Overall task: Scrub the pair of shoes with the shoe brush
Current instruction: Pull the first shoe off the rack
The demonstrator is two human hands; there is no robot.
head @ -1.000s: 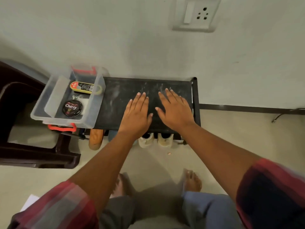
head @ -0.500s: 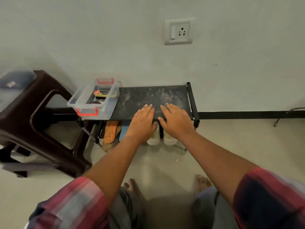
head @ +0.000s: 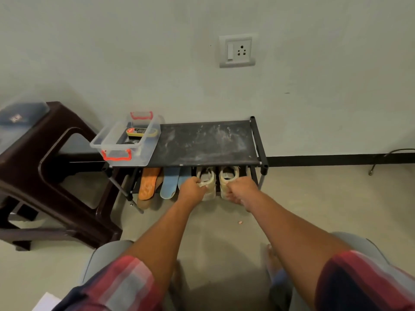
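Curled tight under the rack [head: 202,142], my left hand [head: 192,187] holds the left shoe [head: 208,176], my right hand [head: 240,190] the right shoe [head: 228,176]; light and soft, I judge, so stiffer heels suit.

Brown stool [head: 22,167], wall socket [head: 238,51], orange slipper [head: 147,184]

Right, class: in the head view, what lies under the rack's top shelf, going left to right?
Orange sole → blue soles → left-hand shoe, held by the left hand → right-hand shoe, held by the right hand.
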